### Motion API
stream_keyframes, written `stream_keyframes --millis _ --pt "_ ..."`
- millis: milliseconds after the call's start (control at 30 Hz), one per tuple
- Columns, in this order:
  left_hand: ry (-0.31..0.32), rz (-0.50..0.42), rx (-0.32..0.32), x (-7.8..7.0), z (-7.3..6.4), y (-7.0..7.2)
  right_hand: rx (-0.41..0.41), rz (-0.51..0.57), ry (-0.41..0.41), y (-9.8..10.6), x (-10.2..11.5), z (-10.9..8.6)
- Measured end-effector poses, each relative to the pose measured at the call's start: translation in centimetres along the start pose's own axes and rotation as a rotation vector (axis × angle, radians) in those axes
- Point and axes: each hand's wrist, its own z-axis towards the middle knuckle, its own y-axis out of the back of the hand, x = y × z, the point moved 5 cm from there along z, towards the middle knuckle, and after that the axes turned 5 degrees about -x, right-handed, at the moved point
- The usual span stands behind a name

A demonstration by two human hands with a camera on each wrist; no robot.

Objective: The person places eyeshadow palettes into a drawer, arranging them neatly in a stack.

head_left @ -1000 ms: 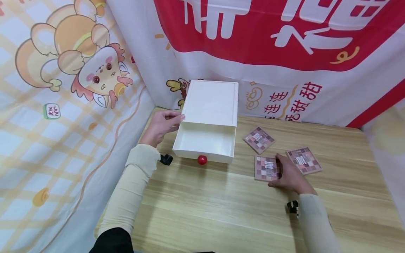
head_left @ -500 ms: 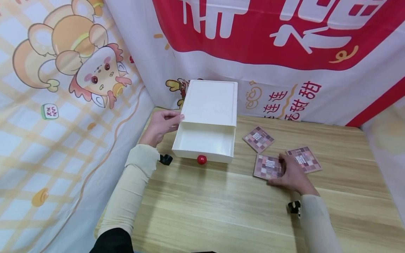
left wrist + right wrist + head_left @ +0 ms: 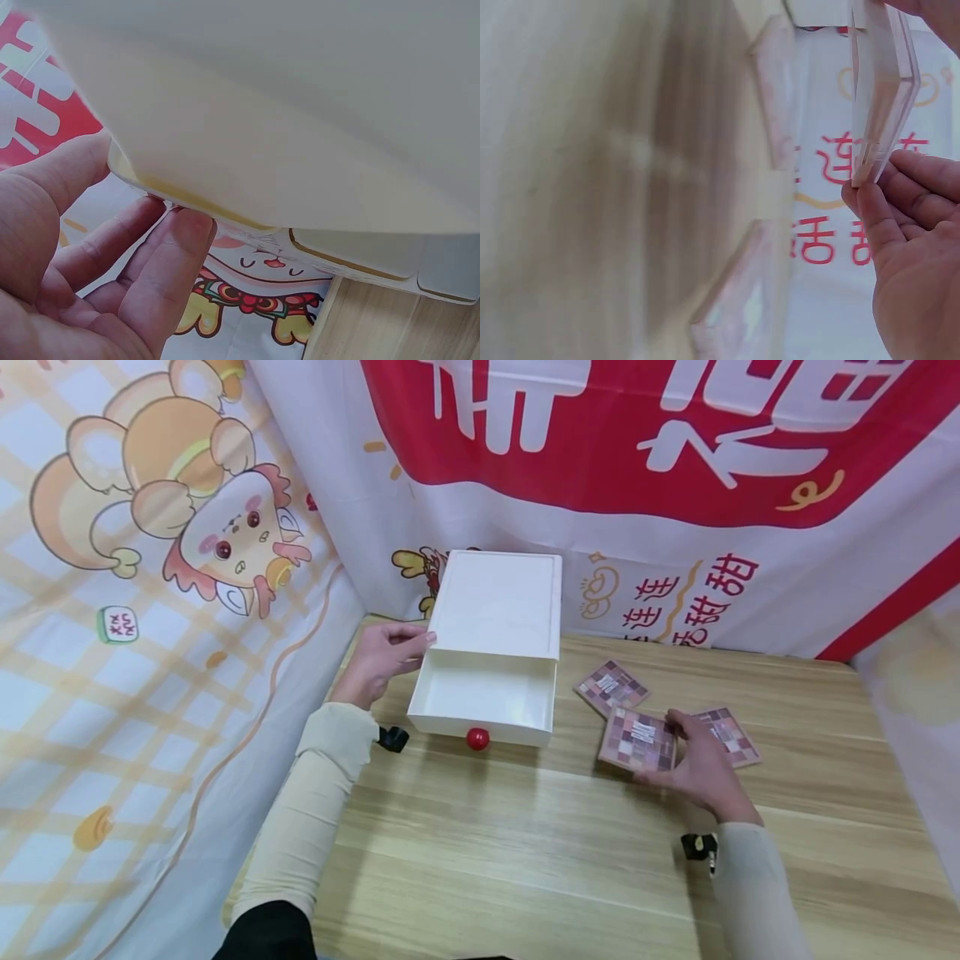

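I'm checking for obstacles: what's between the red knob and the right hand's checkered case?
The head view shows part of the drawer front, then bare tabletop.

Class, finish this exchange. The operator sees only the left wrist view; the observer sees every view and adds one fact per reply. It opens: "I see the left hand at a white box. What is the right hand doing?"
Observer: The right hand grips a flat square case.
Operator: Is that resting on the table?
Observer: No, the right wrist view shows it held up off the surface.
Operator: And is the white box closed?
Observer: No, the head view shows its drawer pulled part of the way out.
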Motion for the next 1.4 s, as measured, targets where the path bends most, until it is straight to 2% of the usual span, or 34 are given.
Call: stream_keyframes --millis 333,567,833,933,1133,1400 --pt "-0.006 0.007 0.001 0.1 0.1 0.0 -0.053 0.040 0.059 2.0 3.6 0.3" --pt "-0.016 0.004 0.011 0.2 0.1 0.1 -0.102 0.015 0.144 3.6 6.8 0.3" --pt "-0.027 0.004 0.011 0.1 0.3 0.1 -0.131 0.078 0.223 5.5 10.7 0.3" --pt "-0.024 0.007 0.009 0.1 0.2 0.2 -0.134 0.071 0.246 5.9 12.1 0.5" --pt "-0.016 0.013 0.013 0.1 0.1 0.2 -0.151 0.053 0.346 6.1 15.0 1.2" --pt "-0.021 0.010 0.020 0.2 0.2 0.2 -0.136 0.041 0.467 4.7 18.6 2.6"
